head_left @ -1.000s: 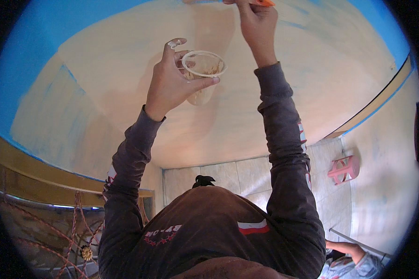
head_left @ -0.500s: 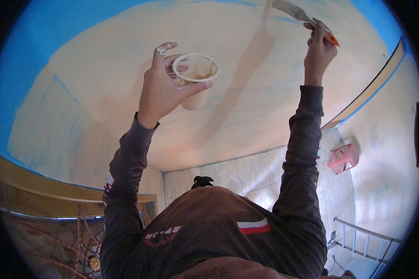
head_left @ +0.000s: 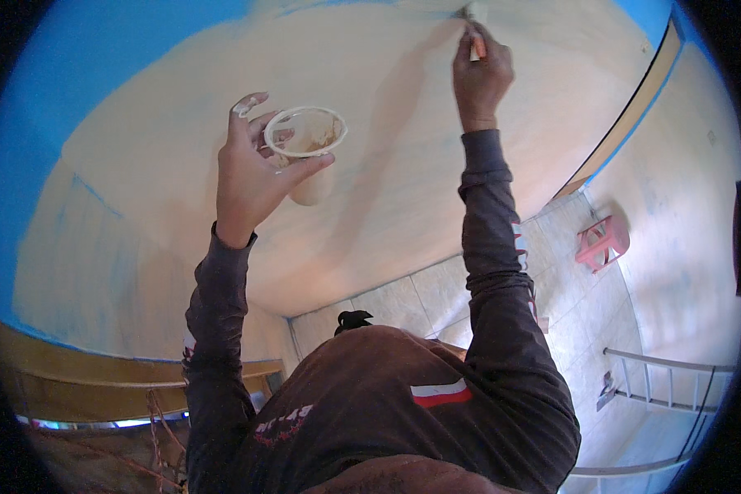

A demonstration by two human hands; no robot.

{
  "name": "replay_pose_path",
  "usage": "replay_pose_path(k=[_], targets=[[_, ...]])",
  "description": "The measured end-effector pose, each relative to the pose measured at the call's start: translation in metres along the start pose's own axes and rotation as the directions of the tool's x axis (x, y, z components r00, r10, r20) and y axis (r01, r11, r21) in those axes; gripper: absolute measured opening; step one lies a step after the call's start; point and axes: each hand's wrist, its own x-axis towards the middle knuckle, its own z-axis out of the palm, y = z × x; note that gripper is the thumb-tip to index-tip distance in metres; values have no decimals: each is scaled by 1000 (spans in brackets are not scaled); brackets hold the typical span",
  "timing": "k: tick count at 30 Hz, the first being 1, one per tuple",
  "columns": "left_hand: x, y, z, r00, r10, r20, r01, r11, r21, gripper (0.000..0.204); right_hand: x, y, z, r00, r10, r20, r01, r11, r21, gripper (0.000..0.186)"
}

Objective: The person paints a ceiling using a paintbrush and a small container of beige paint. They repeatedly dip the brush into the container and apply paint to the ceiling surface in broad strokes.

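Observation:
My left hand (head_left: pixel 255 169) is closed around a pale plastic cup (head_left: pixel 311 188), thumb along its front and fingers behind, with paint smears on a fingertip. Beige paint coats the cup's inner wall; how much it holds I cannot tell. Up at the top, my right hand (head_left: pixel 482 78) grips the orange handle of a paintbrush (head_left: pixel 475 13). The bristles meet the wall (head_left: pixel 362 74), where cream paint covers much of a blue surface (head_left: pixel 140 37). Fingers hide most of the handle. Thin bluish streaks show through the cream.
A pink plastic stool (head_left: pixel 605 243) stands on the tiled floor (head_left: pixel 387 300) at the right. Below it is a metal ladder (head_left: pixel 671 387). A wooden-edged opening (head_left: pixel 626 107) runs along the wall's right side. Ropes (head_left: pixel 158 436) hang at the lower left.
My right hand has swung left with the paintbrush, whose bristles now meet the wall. My left hand and the cup sit slightly further left and lower in the view.

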Motion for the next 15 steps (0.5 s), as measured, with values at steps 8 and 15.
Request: replay_pose_path(k=[8, 15], targets=[[8, 27, 11, 1000, 25, -12, -26, 997, -72, 97, 30, -72, -15, 997, -34, 68, 18, 975, 220, 21], [13, 28, 23, 1000, -12, -8, 11, 996, -94, 95, 38, -92, -20, 994, 86, 61, -104, 893, 438, 18]])
